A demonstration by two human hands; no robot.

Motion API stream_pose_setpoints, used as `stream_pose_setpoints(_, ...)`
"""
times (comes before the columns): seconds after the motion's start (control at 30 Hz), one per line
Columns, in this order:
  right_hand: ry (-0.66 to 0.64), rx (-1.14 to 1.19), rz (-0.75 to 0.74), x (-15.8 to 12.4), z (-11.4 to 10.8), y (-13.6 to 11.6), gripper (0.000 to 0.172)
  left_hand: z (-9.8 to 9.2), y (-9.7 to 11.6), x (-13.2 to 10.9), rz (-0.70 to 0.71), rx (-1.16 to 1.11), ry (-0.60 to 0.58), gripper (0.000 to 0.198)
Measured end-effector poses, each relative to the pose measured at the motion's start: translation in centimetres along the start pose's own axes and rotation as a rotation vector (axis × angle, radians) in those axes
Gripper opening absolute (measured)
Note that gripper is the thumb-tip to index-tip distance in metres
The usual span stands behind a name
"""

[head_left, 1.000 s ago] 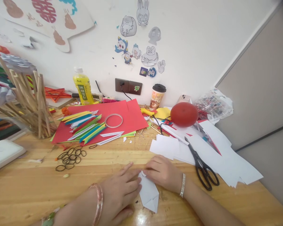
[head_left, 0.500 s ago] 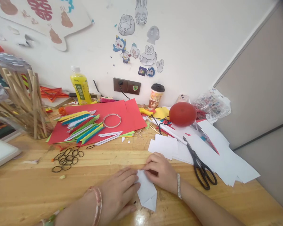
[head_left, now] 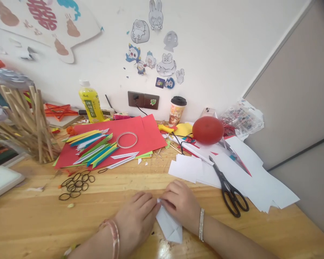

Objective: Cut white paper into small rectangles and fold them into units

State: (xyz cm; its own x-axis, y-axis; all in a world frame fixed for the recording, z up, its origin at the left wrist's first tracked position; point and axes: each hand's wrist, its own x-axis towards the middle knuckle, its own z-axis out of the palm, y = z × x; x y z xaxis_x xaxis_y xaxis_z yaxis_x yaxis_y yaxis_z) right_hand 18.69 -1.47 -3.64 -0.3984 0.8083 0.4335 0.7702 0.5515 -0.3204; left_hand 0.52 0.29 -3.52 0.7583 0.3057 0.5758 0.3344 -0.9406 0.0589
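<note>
A small sheet of folded white paper (head_left: 170,227) lies on the wooden table between my hands, its near end creased into a point-like flap. My left hand (head_left: 140,217) is closed at the paper's far left edge, fingers bent and thumb against the far tip. From the other side, my right hand (head_left: 179,203) pinches the same far corner with thumb and curled fingers. The fingertips of both hands nearly meet there and partly hide the corner.
Black scissors (head_left: 229,190) lie to the right beside white paper scraps (head_left: 255,174). Several black rubber bands (head_left: 77,185) are at left. Folded coloured strips (head_left: 94,147) and a tape ring (head_left: 126,140) rest on red paper (head_left: 151,135). Behind stand a cup (head_left: 176,111) and a yellow bottle (head_left: 91,102).
My left hand has moved up to the paper's far tip, and my right hand has shifted slightly left. The paper's far corner is now folded inward and narrower.
</note>
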Motion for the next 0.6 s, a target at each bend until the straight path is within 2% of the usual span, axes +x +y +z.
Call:
stream_pose_setpoints(0.13,-0.013,-0.044,-0.159,0.0,-0.5,0.5,0.015,0.3,0.1,0.0,0.040,0.072,0.004,0.024)
stream_pose_setpoints(0.27,-0.035,0.014,-0.152,0.0,-1.0,0.8,0.015,0.5,0.0,-0.2,0.019,0.069,0.054,0.024)
stream_pose_setpoints(0.4,-0.022,-0.038,-0.163,-0.1,-1.3,0.6,0.014,0.3,0.2,-0.2,0.033,0.068,-0.001,0.023)
stream_pose_setpoints(0.6,-0.020,-0.087,-0.131,-0.2,-1.6,0.3,0.013,0.2,0.2,-0.2,0.028,0.102,0.006,0.020)
